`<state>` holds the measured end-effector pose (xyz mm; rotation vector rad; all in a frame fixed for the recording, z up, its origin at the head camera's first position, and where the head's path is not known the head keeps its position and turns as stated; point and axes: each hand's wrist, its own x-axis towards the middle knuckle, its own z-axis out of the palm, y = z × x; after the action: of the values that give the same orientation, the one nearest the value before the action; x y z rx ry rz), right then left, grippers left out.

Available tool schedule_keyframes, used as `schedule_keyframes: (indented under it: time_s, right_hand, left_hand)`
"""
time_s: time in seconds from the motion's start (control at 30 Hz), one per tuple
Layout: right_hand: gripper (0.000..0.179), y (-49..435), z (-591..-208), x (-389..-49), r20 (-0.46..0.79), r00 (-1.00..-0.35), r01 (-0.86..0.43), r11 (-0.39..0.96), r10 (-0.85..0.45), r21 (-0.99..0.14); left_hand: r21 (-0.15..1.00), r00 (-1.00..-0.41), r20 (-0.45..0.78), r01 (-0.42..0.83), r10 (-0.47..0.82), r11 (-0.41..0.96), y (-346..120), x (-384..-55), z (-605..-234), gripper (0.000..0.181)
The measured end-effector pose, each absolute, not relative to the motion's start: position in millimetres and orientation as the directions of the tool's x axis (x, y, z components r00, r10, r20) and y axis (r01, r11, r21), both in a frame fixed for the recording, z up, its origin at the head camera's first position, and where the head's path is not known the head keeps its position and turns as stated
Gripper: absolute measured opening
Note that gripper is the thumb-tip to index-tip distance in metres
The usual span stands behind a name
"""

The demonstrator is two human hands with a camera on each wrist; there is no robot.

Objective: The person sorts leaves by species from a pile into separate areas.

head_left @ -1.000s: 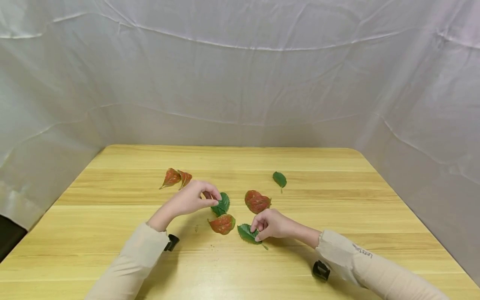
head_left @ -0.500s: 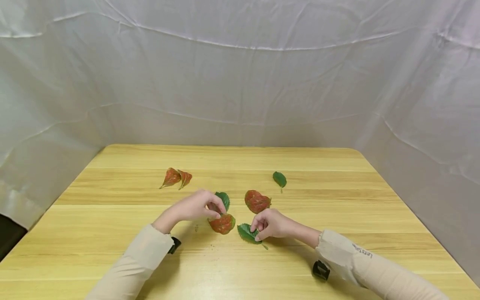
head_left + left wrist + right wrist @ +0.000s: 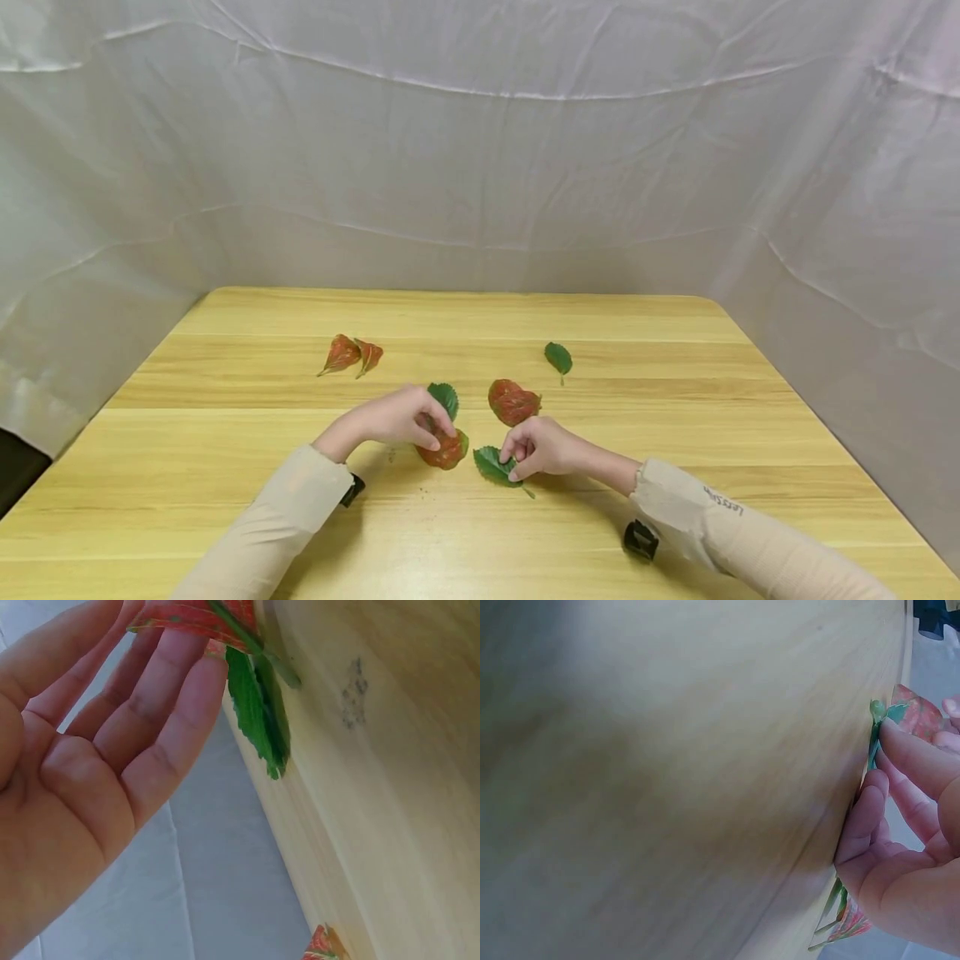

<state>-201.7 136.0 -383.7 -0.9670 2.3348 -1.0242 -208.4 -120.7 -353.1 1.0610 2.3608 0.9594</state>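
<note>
Two fingertips of your right hand [image 3: 551, 447], thumb and index, pinch the near green leaf [image 3: 492, 465] close to its stem; this leaf lies just at the front of the group and is my landmark. Your left hand [image 3: 405, 415] is to the left of it, with fingers bent over the mottled red leaf [image 3: 448, 452] and touching it; I cannot tell if the thumb really closes on it. This red leaf is just beside the landmark, on its left. Beyond them, more to the left, the toothed green leaf [image 3: 445, 398] is partly hidden by your left hand. Behind the landmark are the overlapping red leaves [image 3: 514, 402]; farther back, to its right, the small green leaf [image 3: 558, 357]. Far left behind it lie the folded red leaves [image 3: 342, 354]. Under all is the wooden table [image 3: 480, 542].
</note>
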Motion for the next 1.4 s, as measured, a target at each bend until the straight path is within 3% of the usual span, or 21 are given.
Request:
schedule_keyframes:
  time_s: [0.27, 0.6, 0.9, 1.4]
  right_hand:
    - [0.012, 135.3, -382.4, -200.9, -0.097, -0.675, -0.428, 0.496, -0.731, -0.756]
    - [0.012, 135.4, -383.5, -201.5, -0.101, -0.674, -0.418, 0.49, -0.732, -0.765]
    - [0.012, 135.3, -384.5, -202.0, -0.103, -0.678, -0.417, 0.496, -0.728, -0.762]
    - [0.011, 135.4, -382.1, -203.2, -0.134, -0.673, -0.394, 0.506, -0.727, -0.767]
  left_hand:
    - [0.71, -0.617, -0.088, 0.511, 0.782, 0.484, -122.5, -209.1, -355.8, 0.023]
    - [0.73, -0.638, -0.153, 0.442, 0.755, 0.521, -124.1, -206.9, -356.0, 0.024]
    - [0.754, -0.667, -0.22, 0.347, 0.712, 0.558, -123.1, -205.0, -357.9, 0.023]
    - [0.696, -0.73, -0.302, 0.27, 0.613, 0.665, -122.3, -200.8, -359.7, 0.023]
